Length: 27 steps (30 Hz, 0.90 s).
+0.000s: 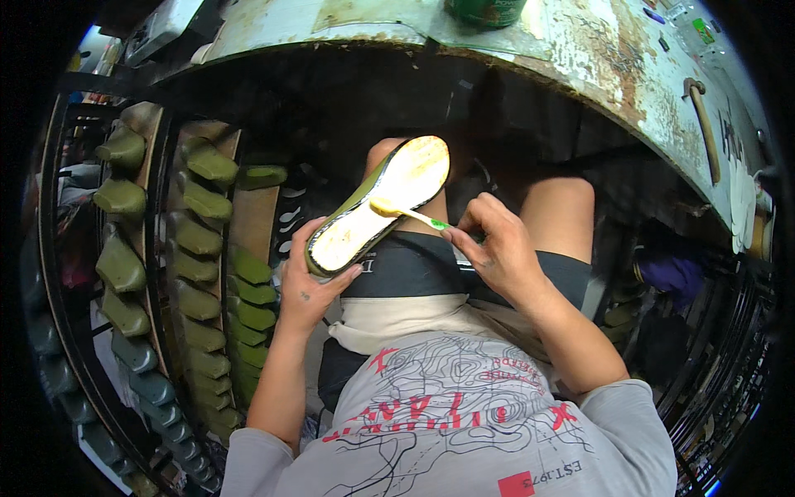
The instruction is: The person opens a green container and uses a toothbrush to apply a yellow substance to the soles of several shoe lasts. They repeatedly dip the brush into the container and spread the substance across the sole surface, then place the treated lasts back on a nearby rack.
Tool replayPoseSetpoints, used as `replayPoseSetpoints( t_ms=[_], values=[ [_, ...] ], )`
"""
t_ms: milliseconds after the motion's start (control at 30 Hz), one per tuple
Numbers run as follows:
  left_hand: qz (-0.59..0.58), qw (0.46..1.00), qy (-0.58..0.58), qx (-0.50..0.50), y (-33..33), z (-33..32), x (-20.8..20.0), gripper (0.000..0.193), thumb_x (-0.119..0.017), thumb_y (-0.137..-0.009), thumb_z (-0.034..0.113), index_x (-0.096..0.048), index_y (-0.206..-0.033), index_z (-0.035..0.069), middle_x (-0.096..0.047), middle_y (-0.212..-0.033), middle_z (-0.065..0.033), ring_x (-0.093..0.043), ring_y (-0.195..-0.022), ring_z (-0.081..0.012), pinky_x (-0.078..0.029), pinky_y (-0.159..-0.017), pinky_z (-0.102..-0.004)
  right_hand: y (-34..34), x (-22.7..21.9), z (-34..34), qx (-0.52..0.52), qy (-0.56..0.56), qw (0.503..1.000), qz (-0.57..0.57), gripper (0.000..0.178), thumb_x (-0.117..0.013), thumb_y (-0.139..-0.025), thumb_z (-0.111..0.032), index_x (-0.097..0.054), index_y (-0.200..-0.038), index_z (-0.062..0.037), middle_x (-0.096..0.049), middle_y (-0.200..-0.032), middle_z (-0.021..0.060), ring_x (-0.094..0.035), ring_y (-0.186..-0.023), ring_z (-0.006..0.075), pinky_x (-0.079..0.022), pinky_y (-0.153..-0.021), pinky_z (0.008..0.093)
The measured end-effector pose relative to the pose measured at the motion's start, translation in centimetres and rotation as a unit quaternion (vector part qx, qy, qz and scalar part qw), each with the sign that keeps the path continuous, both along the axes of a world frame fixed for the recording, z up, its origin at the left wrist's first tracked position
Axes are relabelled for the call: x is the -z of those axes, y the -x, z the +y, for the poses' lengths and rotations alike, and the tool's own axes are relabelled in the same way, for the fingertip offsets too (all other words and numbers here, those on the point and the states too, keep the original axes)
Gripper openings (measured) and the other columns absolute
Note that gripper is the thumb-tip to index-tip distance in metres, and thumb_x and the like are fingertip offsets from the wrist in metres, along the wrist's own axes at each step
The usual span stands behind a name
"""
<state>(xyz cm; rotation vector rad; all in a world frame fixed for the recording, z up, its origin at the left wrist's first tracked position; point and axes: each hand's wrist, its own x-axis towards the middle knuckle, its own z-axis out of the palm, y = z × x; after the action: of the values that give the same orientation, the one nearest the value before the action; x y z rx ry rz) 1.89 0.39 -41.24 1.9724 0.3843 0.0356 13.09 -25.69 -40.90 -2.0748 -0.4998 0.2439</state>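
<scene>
My left hand (310,277) is closed around the heel end of an olive-green shoe (338,217), its bottom turned up toward me. The pale, glossy sole face (411,176) has a dark edge with light stitch-like marks along it. Between the thumb and fingers of my right hand (499,248) is a slim brush (425,219) with a pale handle, green near the grip. Its yellowish head rests on the middle of the sole. The shoe is held over my lap, its toe end pointing away to the upper right.
Racks at the left hold several rows of olive-green shoes (199,267) and dark grey-green ones (157,398). Beyond my knees is a worn, stained worktable (364,18) with a green can (489,10) and a hammer (704,131). A purple cloth (669,273) hangs at the right.
</scene>
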Motion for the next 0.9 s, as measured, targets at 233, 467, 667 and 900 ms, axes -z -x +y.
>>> replayPoseSetpoints(
  t_ms=[233,467,667,900],
  values=[
    [-0.024,0.998,-0.046,0.027,-0.7,-0.3,-0.6,0.080,-0.092,-0.074,0.013,-0.049,-0.140,0.002,-0.072,-0.121,-0.0178,-0.072,-0.112,-0.0253,-0.056,-0.096,-0.0361,1.1,-0.7,0.8,-0.145,-0.072,0.987,-0.005,0.025,-0.079,-0.086,-0.014,-0.056,-0.087,-0.0032,-0.052,-0.087,0.0156,-0.060,-0.075,0.0361,-0.047,-0.064,0.0465],
    [-0.061,0.991,-0.111,0.037,-0.6,-1.1,-0.6,0.079,-0.093,-0.074,0.014,-0.050,-0.139,0.002,-0.073,-0.121,-0.0192,-0.072,-0.112,-0.0258,-0.057,-0.096,-0.0363,0.2,-0.5,1.9,-0.173,-0.046,0.984,0.006,0.022,-0.076,-0.089,-0.018,-0.058,-0.092,-0.0045,-0.055,-0.094,0.0160,-0.063,-0.084,0.0379,-0.051,-0.070,0.0477],
    [-0.028,0.990,-0.131,0.037,-0.2,-1.2,-1.1,0.078,-0.093,-0.074,0.017,-0.050,-0.137,0.002,-0.073,-0.121,-0.0190,-0.072,-0.112,-0.0263,-0.056,-0.096,-0.0378,1.4,0.2,1.4,-0.035,-0.079,0.996,-0.017,0.023,-0.077,-0.087,-0.015,-0.058,-0.088,-0.0030,-0.055,-0.089,0.0162,-0.062,-0.079,0.0381,-0.049,-0.064,0.0466],
    [-0.032,0.995,0.095,0.010,-0.3,-0.4,1.2,0.082,-0.093,-0.073,0.013,-0.045,-0.139,0.005,-0.058,-0.143,-0.0152,-0.057,-0.131,-0.0225,-0.046,-0.111,-0.0382,0.6,-0.5,0.3,-0.163,-0.188,0.969,0.001,0.026,-0.080,-0.086,-0.018,-0.060,-0.089,-0.0023,-0.057,-0.086,0.0137,-0.061,-0.077,0.0325,-0.049,-0.066,0.0418]
  ],
)
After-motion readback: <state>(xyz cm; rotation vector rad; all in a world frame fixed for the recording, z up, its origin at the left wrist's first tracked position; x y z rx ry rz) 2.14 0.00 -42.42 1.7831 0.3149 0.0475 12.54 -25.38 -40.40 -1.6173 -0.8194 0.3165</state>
